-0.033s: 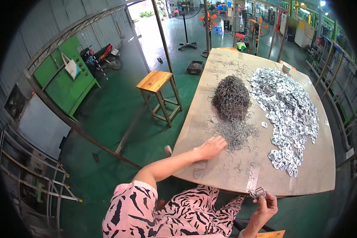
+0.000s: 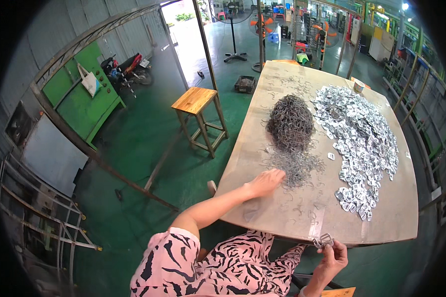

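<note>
The right hand (image 2: pixel 333 258) pinches at least one metal buckle (image 2: pixel 326 239) by the near edge of the table (image 2: pixel 396 213). The left hand (image 2: pixel 266 183), fingers bunched, is at the edge of the loose hooks (image 2: pixel 298 167); I cannot tell whether it grips any. Beyond them stands a dark heap (image 2: pixel 290 121), with silvery buckles (image 2: pixel 362 143) piled to its right

The short-sleeved pink top (image 2: pixel 166 260) and matching trousers (image 2: pixel 240 255) carry jagged black stripes.
</note>
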Tool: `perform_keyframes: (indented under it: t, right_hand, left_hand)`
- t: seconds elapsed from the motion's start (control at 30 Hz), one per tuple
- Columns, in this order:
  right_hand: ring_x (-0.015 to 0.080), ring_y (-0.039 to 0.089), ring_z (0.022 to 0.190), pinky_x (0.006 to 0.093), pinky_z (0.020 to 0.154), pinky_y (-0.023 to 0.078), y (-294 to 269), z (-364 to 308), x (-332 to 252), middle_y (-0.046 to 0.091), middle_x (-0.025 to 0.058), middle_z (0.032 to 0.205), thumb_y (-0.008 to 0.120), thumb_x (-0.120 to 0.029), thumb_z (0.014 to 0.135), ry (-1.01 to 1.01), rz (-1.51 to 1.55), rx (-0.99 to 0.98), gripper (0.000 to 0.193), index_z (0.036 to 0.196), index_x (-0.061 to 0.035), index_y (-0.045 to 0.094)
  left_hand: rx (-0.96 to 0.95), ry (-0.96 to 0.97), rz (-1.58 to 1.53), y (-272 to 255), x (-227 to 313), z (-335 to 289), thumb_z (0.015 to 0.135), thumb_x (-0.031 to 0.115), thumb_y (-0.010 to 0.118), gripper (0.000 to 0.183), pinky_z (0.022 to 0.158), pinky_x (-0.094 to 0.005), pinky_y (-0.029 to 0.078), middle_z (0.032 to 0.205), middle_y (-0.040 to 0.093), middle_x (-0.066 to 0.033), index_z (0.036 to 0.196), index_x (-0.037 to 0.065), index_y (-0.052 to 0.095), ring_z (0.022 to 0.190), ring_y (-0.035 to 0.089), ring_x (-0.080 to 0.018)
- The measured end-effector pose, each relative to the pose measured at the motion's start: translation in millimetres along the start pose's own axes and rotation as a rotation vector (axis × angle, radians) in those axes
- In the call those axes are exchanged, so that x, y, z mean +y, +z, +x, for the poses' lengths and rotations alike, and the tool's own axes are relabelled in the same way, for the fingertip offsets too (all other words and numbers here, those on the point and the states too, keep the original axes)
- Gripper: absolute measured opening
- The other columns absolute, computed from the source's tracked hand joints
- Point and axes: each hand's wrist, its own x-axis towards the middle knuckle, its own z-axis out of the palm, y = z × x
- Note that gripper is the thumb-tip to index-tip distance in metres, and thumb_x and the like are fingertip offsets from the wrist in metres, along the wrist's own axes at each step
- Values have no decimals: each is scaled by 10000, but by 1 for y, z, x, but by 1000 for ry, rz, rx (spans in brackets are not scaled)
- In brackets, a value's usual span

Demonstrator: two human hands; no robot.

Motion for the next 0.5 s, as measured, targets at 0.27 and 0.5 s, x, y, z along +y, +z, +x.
perform_keyframes:
  t: [0.27,0.5]
  right_hand:
    - [122,592,618,209,573,459,18,-6,-7,637,75,751,631,28,750,42,-74,-45,165,912,58,632]
    - [135,601,616,223,577,499,-2,-9,-11,645,101,783,630,63,760,5,14,-56,158,917,71,623]
  left_hand:
    - [38,-348,-312,-5,-29,-2,856,129,501,206,714,-385,479,822,635,-181,885,-20,641,791,612,-332]
    - [-262,-363,-121,-28,-15,31,793,161,609,145,718,-374,492,804,671,-104,871,70,691,747,639,-273]
